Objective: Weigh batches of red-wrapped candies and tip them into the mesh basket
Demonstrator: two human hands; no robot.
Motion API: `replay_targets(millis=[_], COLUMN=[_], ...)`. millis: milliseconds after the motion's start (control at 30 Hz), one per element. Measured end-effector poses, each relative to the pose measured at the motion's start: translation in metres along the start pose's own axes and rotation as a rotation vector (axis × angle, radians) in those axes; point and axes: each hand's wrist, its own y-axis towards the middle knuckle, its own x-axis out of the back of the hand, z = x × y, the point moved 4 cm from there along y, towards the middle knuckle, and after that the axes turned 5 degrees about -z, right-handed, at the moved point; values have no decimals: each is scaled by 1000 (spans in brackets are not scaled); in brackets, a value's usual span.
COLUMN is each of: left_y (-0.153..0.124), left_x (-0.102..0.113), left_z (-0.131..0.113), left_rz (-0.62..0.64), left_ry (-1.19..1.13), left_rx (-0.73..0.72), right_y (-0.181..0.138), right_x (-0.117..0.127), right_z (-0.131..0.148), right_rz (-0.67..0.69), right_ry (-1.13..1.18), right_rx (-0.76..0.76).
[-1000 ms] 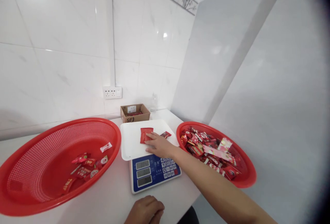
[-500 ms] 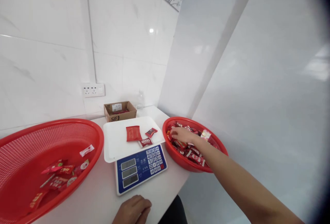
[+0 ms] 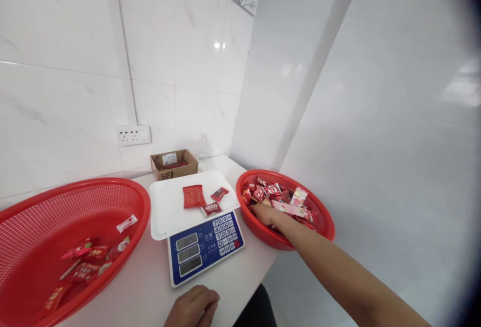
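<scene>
The right hand reaches down into the right basket, a round tub of red plastic with perforated walls, its fingertips sunk among glossy, crimped packets, so I cannot tell whether it grips one. A flat pink-and-white strip lies across the heap beside the wrist. The left hand is curled in a loose fist at the near side of the smooth white surface, just short of the scale, whose blue panel carries three grey displays and a keypad. On the scale's white, round-cornered tray lie a matt red square packet, a small dark red packet right of it, and a patterned packet by the near edge. The wider left basket, of the same red mesh, holds a few crinkled wrappers toward its right side. Far off, a cardboard box stands just beyond the tray. A narrow strip of surface separates left basket and scale; the right basket's rim sits close to the tray's right corner, and its right side seems to overhang the surface's edge
</scene>
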Motion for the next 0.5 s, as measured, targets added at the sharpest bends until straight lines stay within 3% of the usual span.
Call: replay_targets(millis=[167,333,433,500], left_y=[0,0,1,2], left_x=[-1,1,2,3], left_z=[0,-3,-5,-6], left_rz=[0,23,25,28], left_ry=[-2,-15,-29,-30], left_rx=[-11,-8,-4,9], right_y=[-12,-16,-13,-8], right_x=[10,48,69,71], right_z=[1,-2,10,25], right_rz=[-62,-236,-345,-335], right_ry=[10,65,165,245], right_rx=[7,-39,-8,48])
